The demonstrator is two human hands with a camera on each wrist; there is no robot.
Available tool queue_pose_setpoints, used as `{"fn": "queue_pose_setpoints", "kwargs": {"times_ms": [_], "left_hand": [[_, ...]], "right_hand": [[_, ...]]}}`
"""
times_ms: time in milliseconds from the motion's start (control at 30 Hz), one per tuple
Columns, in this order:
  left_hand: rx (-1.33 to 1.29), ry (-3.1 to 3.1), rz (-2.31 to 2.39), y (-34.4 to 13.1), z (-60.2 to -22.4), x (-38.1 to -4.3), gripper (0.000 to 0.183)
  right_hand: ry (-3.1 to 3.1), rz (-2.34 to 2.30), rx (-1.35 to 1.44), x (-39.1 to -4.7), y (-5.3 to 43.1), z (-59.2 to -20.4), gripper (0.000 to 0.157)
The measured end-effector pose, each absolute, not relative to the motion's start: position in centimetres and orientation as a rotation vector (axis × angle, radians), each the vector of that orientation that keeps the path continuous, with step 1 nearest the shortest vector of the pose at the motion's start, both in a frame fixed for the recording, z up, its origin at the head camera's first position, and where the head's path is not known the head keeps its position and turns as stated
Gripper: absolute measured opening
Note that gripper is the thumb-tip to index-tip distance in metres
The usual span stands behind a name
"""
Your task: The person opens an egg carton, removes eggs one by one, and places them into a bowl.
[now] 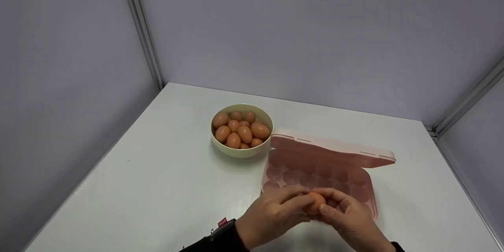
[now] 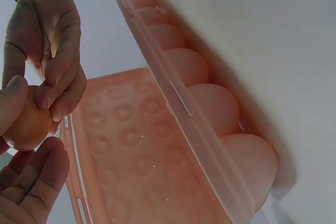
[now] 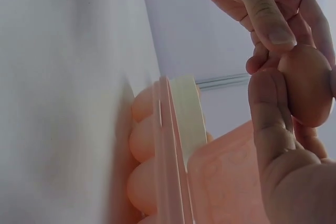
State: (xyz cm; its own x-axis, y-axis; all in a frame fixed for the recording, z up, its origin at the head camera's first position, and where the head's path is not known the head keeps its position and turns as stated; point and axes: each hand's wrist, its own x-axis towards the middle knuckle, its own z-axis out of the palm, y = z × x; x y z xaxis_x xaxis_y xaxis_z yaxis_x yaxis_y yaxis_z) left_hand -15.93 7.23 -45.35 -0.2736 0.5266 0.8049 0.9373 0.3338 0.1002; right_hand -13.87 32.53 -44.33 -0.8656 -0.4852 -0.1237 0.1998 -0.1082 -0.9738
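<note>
Between my two hands is a brown egg [image 1: 316,203] [image 2: 30,121] [image 3: 307,85], held up above the near part of a pink egg box. My left hand [image 1: 273,212] pinches it from the left side. From the right, my right hand [image 1: 350,218] holds the same egg between thumb and fingers. The egg box [image 1: 372,195] lies with its lid [image 1: 338,153] tilted up at the back, its rows of round hollows showing. My hands cover part of its front rows.
Left of the box stands a cream bowl [image 1: 241,152] filled with several brown eggs [image 1: 245,134]. It sits close to the lid's left corner. The white table [image 1: 157,173] is bounded by pale walls [image 1: 307,39] at the back and sides.
</note>
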Motion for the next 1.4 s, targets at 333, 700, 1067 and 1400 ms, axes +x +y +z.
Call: {"fn": "queue_pose_setpoints", "kwargs": {"times_ms": [333, 700, 1067, 1400], "left_hand": [[-1.327, -1.885, -0.802, 7.4, -45.1, -15.8, 0.036], [-1.276, -1.891, -0.768, 7.2, -44.9, -16.0, 0.039], [-1.161, -1.977, -0.786, 5.1, -43.7, -16.5, 0.041], [-0.954, -2.0, -0.888, -0.3, -42.6, -19.0, 0.047]], "right_hand": [[1.571, -2.042, -0.495, -14.0, 32.4, -44.8, 0.038], [1.997, -1.915, -0.345, -13.9, 33.4, -43.6, 0.039], [2.999, -1.059, -0.172, -14.5, 35.9, -43.4, 0.028], [3.0, -0.645, -0.066, -15.4, 36.8, -44.0, 0.021]]}}
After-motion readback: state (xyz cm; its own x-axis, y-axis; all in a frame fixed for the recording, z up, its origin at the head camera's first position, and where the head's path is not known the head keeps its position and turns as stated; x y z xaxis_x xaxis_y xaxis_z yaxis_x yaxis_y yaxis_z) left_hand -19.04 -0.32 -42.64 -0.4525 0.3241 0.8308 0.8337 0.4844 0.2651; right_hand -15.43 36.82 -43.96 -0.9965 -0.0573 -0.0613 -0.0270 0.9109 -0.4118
